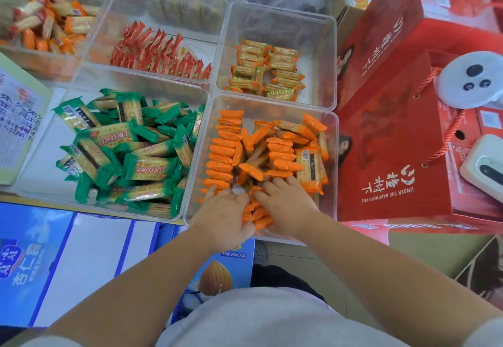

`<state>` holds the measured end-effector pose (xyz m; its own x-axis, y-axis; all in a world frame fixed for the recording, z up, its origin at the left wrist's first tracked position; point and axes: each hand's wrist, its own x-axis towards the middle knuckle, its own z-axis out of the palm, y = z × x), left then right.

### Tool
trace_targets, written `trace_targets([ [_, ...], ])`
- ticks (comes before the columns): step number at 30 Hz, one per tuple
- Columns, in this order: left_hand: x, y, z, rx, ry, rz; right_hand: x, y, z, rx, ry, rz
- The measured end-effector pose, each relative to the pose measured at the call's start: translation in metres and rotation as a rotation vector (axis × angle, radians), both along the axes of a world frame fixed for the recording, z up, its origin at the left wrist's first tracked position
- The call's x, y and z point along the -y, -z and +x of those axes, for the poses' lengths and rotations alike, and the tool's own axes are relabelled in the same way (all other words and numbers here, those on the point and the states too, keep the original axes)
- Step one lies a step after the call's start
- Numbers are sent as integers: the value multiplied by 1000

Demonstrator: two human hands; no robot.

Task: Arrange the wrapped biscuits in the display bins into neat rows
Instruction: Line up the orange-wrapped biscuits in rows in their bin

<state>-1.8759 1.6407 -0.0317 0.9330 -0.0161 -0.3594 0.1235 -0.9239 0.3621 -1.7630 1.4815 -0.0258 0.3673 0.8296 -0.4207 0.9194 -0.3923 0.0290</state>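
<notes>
Orange-wrapped biscuits (223,156) in a clear bin (272,107): neat on-edge row left, jumble right.

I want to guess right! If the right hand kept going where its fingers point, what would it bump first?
Most likely the jumbled orange packets just ahead of the right hand, though depth is unclear.
</notes>
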Motion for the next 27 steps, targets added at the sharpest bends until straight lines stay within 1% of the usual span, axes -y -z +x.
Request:
trace_targets([
  [3,0,-2,-1,0,-5,1,-4,1,2,-17,66,-3],
  [6,0,-4,-1,-4,-9,-6,-9,-4,14,-55,189,75],
  [8,0,-5,-1,-12,-8,-12,-13,-9,21,-75,229,93],
  [13,0,-6,-2,21,-10,-29,-27,-2,15,-85,109,-36],
  [15,0,-5,-2,33,-18,-44,-30,5,9,-92,120,-41],
  [19,-1,-4,-4,68,-26,-58,-28,7,6,-131,153,-8],
  [22,0,-2,-4,78,-34,-61,-22,4,9,-136,217,25],
  [27,-1,2,-5,96,-43,-48,-10,-2,11,-123,352,158],
])
